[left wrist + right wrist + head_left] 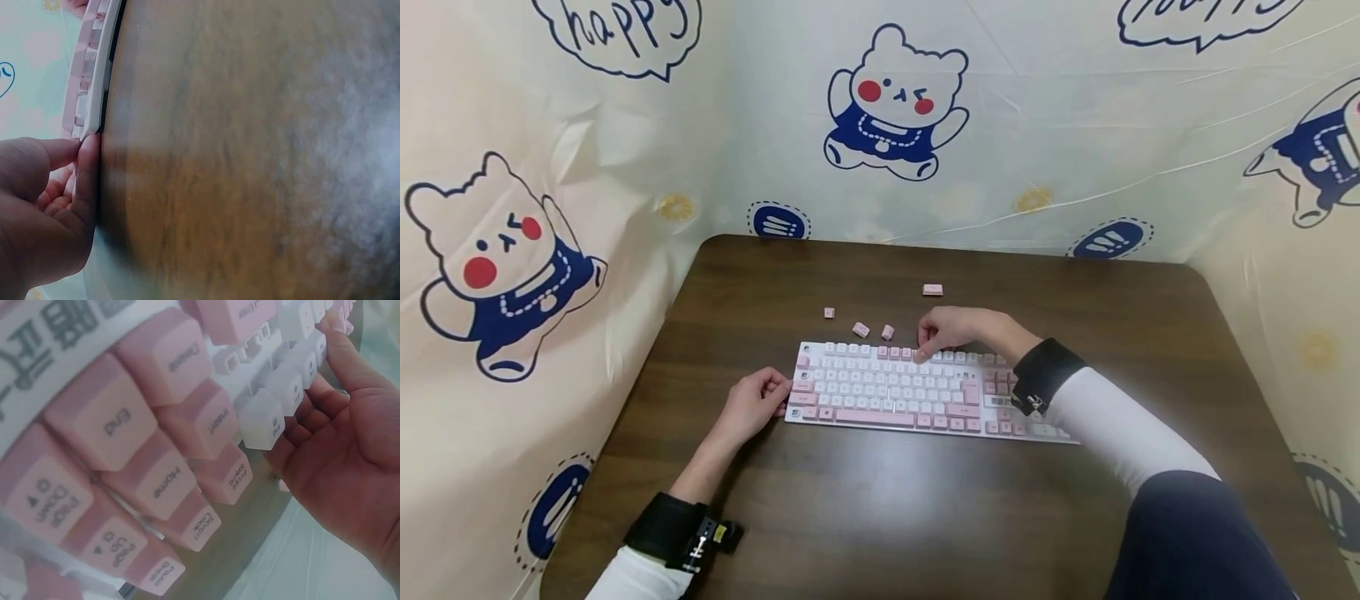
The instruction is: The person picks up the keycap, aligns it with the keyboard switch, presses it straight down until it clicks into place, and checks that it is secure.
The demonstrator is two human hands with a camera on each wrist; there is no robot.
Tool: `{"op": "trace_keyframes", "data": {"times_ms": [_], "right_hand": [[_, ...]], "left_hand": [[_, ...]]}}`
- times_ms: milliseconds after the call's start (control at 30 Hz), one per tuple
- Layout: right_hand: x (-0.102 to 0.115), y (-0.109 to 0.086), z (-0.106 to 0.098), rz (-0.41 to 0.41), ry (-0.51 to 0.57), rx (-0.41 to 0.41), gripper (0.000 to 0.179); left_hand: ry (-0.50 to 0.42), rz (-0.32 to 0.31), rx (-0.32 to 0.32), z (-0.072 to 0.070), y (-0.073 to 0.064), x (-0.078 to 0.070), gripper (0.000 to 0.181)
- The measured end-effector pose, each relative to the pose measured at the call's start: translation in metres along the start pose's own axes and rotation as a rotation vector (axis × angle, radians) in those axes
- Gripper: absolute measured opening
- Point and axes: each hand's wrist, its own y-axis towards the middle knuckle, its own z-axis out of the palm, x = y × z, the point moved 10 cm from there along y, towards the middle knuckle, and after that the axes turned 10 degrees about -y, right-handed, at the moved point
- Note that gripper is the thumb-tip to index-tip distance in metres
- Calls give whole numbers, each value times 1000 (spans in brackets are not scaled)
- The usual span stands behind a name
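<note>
A white and pink keyboard (876, 390) lies on the table, its right part hidden by the right forearm. My left hand (754, 402) pinches its left edge; the left wrist view shows thumb and forefinger meeting at the front left corner (91, 130). At the top row, my right hand (951, 327) bends over the back edge, thumb and finger at a pink keycap (340, 324) they largely hide. In the right wrist view its other fingers curl behind the white F-keys (289, 389). A keyless slot with bare switch parts (240, 357) shows near the Delete key (178, 356).
Several loose pink keycaps lie behind the keyboard: a small one (829, 313), two near the back edge (861, 330), and a wider one (932, 290) farther back. The dark wooden table (880, 508) meets a printed curtain (1037, 108) at the back and sides.
</note>
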Motion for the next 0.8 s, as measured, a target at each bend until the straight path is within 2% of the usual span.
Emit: {"op": "trace_keyframes", "data": {"times_ms": [233, 400, 533, 667, 800], "right_hand": [[-8, -5, 0, 0, -44, -21, 35], [-9, -10, -4, -38, -48, -37, 29], [-12, -11, -17, -61, -63, -138, 25], [-18, -12, -32, -39, -69, -252, 22], [-24, -10, -46, -6, -121, -340, 18]], "left_hand": [[-2, -7, 6, 1, 2, 1, 18], [2, -14, 3, -1, 1, 1, 19], [-4, -20, 1, -2, -1, -1, 19], [-15, -23, 3, -2, -3, -3, 19], [-16, -20, -1, -1, -3, -3, 18]]}}
